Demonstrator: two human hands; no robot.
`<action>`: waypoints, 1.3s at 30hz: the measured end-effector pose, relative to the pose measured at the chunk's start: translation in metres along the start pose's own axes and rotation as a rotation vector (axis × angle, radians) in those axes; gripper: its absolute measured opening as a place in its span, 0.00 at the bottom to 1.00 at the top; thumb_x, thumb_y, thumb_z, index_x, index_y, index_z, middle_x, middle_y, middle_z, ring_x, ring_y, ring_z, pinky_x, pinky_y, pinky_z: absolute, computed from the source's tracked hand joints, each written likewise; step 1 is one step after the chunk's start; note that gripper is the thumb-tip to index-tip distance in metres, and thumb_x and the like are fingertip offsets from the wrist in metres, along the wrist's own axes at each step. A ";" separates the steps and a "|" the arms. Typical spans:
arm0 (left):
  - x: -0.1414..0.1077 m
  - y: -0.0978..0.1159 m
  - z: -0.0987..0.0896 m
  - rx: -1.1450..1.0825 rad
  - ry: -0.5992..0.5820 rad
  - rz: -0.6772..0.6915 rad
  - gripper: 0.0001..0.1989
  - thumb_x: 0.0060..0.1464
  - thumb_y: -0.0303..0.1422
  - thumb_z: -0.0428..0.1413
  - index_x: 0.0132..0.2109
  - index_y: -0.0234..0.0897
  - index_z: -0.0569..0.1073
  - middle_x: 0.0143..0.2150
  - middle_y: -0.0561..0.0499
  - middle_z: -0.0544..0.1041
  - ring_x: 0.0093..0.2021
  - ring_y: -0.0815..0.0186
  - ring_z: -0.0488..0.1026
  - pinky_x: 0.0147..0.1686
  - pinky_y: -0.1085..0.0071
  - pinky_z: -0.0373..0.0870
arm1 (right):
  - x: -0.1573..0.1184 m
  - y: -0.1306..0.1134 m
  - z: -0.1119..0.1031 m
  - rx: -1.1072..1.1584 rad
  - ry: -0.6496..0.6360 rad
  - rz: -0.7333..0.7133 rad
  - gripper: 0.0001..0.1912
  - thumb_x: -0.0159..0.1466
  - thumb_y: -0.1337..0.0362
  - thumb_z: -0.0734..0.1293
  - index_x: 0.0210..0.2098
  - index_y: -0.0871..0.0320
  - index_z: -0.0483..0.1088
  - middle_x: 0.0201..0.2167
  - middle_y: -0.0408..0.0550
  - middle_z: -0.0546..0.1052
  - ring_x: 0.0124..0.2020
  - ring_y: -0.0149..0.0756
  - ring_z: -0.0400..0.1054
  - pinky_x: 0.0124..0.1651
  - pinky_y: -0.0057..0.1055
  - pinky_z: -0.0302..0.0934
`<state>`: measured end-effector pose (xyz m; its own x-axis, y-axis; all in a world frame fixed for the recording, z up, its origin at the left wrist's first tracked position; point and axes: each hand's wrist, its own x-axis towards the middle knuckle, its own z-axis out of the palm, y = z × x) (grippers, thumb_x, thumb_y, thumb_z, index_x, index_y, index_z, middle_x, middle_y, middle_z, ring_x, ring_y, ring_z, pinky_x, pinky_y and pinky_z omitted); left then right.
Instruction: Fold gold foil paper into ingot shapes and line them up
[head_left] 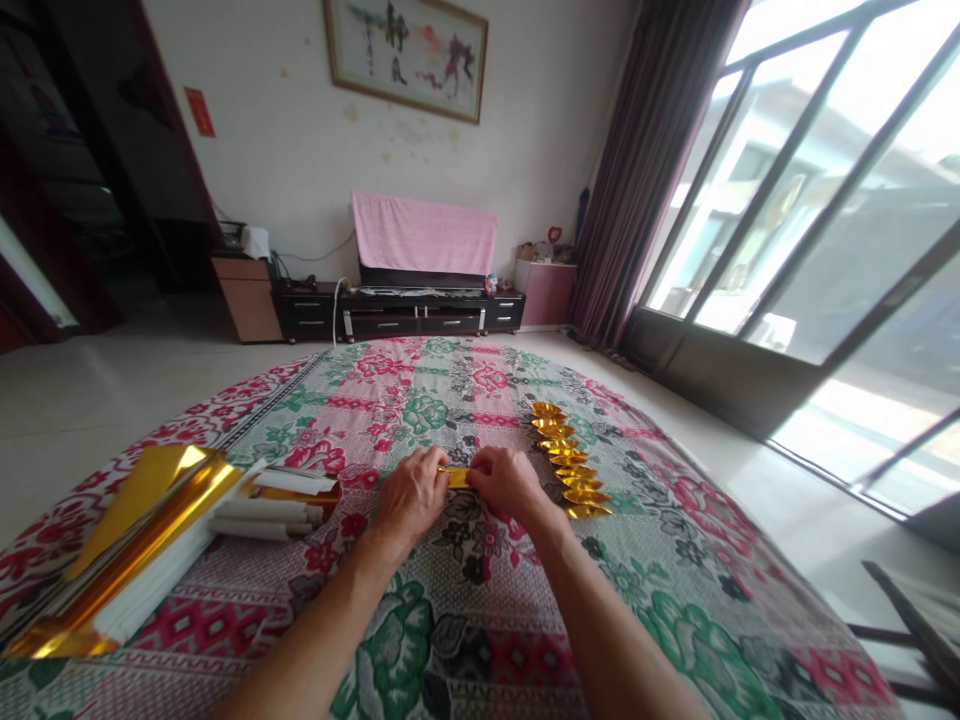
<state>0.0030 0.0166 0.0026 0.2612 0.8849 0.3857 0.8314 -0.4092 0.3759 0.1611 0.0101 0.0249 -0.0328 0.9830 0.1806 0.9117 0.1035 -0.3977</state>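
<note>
Between my two hands a small strip of gold foil paper (458,479) is held just above the flowered cloth. My left hand (411,490) pinches its left end, and my right hand (510,482) grips the right end with curled fingers. To the right of my hands runs a row of folded gold foil pieces (571,458), pointed at both ends. At the left lies a stack of gold foil sheets (161,530), partly curled with white undersides showing. Beside it are several white and gold paper rolls (277,505).
A round table wears a red, green and grey flowered cloth (420,620). Beyond it, a black low cabinet (405,318) stands by the wall, with a pink cloth (424,230) draped over something on top. Glass doors (787,250) and a dark purple curtain (634,170) are on the right.
</note>
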 end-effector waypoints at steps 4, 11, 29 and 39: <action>0.000 0.001 -0.001 0.012 -0.007 0.002 0.04 0.54 0.29 0.48 0.37 0.41 0.66 0.34 0.52 0.71 0.36 0.66 0.69 0.37 0.72 0.62 | 0.001 0.002 0.003 -0.001 0.028 -0.006 0.07 0.55 0.63 0.64 0.30 0.52 0.75 0.24 0.41 0.76 0.26 0.30 0.68 0.27 0.23 0.50; 0.000 0.002 0.000 0.039 0.009 0.005 0.03 0.55 0.30 0.47 0.35 0.40 0.65 0.33 0.52 0.71 0.34 0.66 0.69 0.34 0.72 0.61 | -0.008 0.003 0.011 -0.022 0.108 -0.026 0.08 0.58 0.63 0.62 0.31 0.52 0.73 0.27 0.42 0.76 0.28 0.30 0.68 0.28 0.24 0.50; 0.003 0.004 0.000 0.071 -0.027 -0.079 0.05 0.55 0.30 0.45 0.36 0.39 0.65 0.34 0.51 0.73 0.35 0.67 0.70 0.34 0.73 0.60 | -0.015 -0.002 0.010 -0.039 0.149 -0.016 0.10 0.62 0.62 0.59 0.33 0.54 0.72 0.30 0.45 0.73 0.32 0.31 0.65 0.35 0.24 0.51; 0.004 0.006 0.000 0.114 -0.033 -0.102 0.06 0.56 0.31 0.45 0.36 0.38 0.66 0.34 0.50 0.73 0.35 0.67 0.71 0.34 0.73 0.60 | -0.015 -0.003 0.011 -0.036 0.156 -0.002 0.11 0.62 0.63 0.58 0.31 0.54 0.71 0.29 0.45 0.74 0.33 0.32 0.65 0.34 0.25 0.50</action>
<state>0.0091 0.0180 0.0066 0.1869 0.9284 0.3213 0.9044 -0.2902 0.3126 0.1547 -0.0031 0.0134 0.0265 0.9471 0.3198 0.9259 0.0973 -0.3650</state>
